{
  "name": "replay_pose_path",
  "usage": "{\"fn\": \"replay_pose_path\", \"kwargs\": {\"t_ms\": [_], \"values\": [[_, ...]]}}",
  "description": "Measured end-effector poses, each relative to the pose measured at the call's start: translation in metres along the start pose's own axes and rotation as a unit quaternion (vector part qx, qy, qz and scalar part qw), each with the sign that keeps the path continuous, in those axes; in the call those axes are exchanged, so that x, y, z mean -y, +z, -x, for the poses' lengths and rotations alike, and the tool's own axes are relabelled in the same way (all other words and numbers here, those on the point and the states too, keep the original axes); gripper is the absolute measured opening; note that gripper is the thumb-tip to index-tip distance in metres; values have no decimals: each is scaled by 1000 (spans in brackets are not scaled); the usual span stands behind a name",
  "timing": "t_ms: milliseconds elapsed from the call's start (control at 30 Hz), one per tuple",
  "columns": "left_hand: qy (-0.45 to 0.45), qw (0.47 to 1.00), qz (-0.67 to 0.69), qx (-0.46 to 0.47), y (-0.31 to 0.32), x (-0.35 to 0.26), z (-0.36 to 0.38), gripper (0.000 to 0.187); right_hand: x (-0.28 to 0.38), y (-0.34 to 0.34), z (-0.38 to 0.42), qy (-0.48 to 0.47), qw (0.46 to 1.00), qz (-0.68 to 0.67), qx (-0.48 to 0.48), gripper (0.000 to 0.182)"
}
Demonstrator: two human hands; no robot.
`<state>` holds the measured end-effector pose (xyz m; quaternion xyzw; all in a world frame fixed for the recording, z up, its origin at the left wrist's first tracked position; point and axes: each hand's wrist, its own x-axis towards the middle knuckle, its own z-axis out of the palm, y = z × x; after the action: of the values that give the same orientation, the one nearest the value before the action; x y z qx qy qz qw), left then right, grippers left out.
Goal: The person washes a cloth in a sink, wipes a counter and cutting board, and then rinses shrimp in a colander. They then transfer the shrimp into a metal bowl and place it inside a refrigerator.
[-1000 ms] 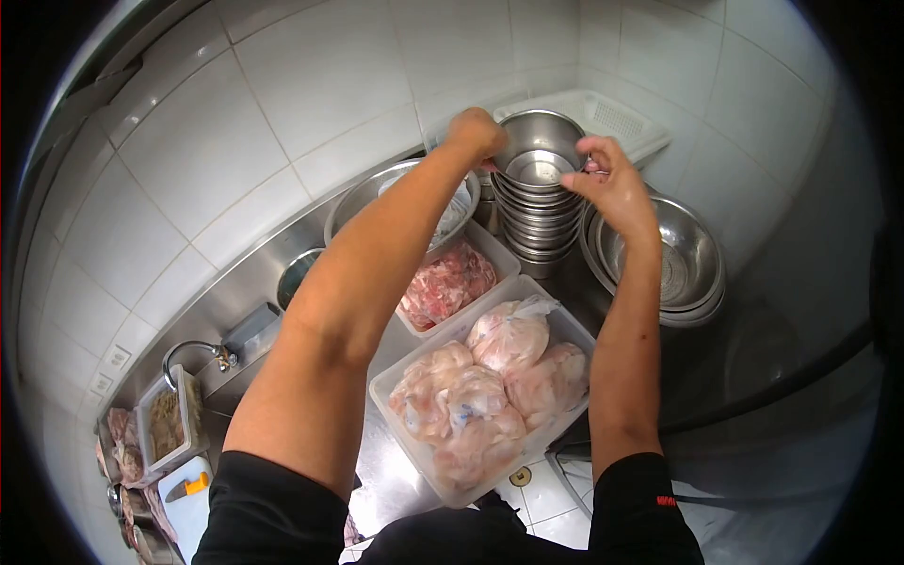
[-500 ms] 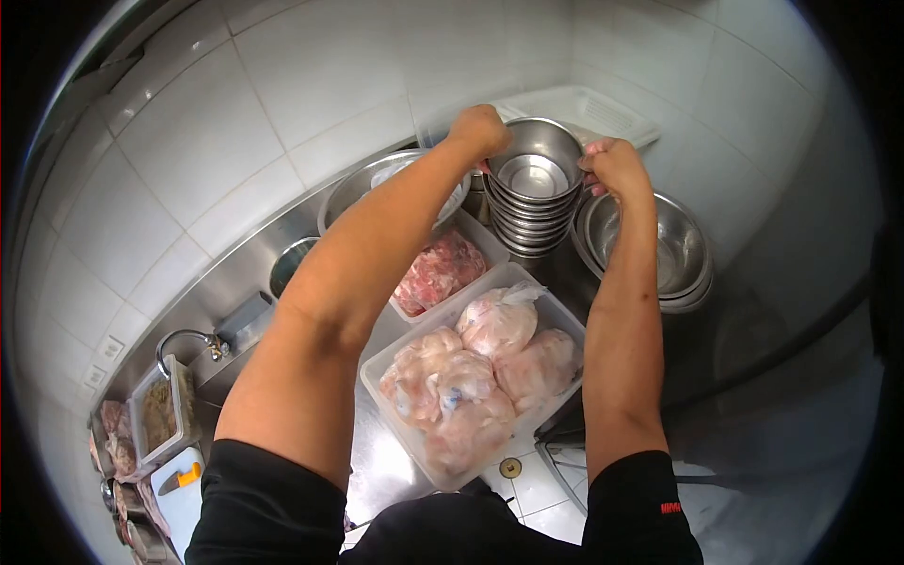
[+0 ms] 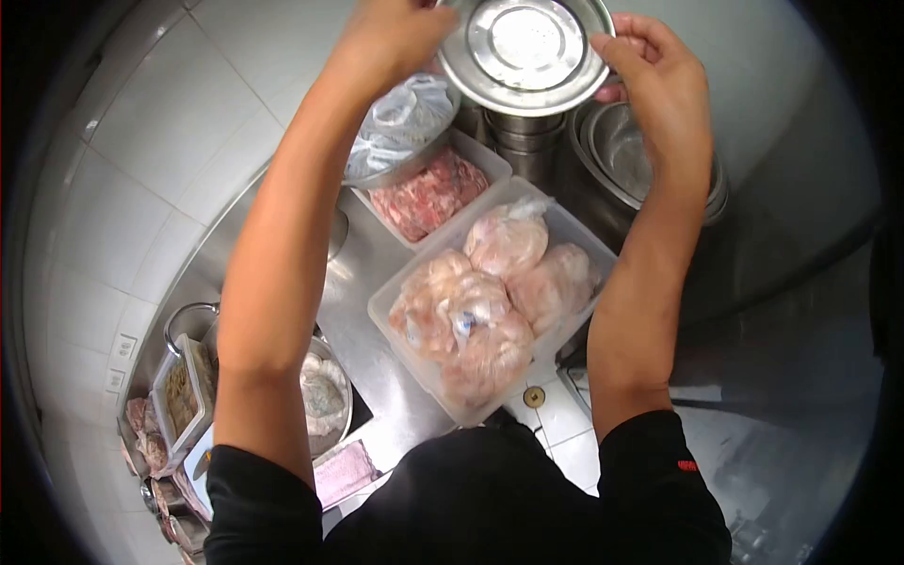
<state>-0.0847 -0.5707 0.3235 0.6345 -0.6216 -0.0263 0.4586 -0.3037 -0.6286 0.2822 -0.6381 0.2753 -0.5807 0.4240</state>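
Note:
Between my two hands is a round stainless steel bowl (image 3: pixel 527 89) with a wide rim, its shiny inside facing me and its top cut off by the frame edge. My left hand (image 3: pixel 400 38) grips the rim on the left, fingers partly out of view. On the opposite side my right hand (image 3: pixel 659 71) pinches the rim, thumb over the inside and fingers behind. Directly below, the lower part of a stack of steel bowls (image 3: pixel 524 141) shows on the counter, its upper part hidden by the held bowl.
Larger nested steel basins (image 3: pixel 621 155) stand at right. Nearer me is a plastic tub (image 3: pixel 381 306) with bagged pale meat; behind it, a container of red meat (image 3: pixel 428 196) and a bowl holding a plastic bag (image 3: pixel 405 118). A tap (image 3: pixel 184 311) is at left.
Both hands have raised the steel bowl upward above the stack and toward the top of the view. The camera view has shifted, bringing a bowl and a pink block at lower left into sight.

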Motion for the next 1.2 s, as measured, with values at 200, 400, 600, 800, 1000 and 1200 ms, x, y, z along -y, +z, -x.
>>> {"fn": "replay_pose_path", "kwargs": {"t_ms": [200,400,600,800,1000,1200], "values": [[61,994,-19,-92,37,26,166,18,-39,-10,125,-21,997,69,-4,15],[-175,963,203,-25,93,75,272,14,-111,-23,190,206,974,83,40,23],[-358,870,335,57,88,101,275,28,-133,-27,194,275,951,100,94,43],[-397,844,349,86,89,98,260,33,-142,-22,187,225,963,121,86,50],[-375,864,324,85,94,94,257,34,-137,-20,189,220,966,109,76,48],[-374,862,330,89,93,91,254,35,-131,-20,189,221,967,100,78,40]]}}
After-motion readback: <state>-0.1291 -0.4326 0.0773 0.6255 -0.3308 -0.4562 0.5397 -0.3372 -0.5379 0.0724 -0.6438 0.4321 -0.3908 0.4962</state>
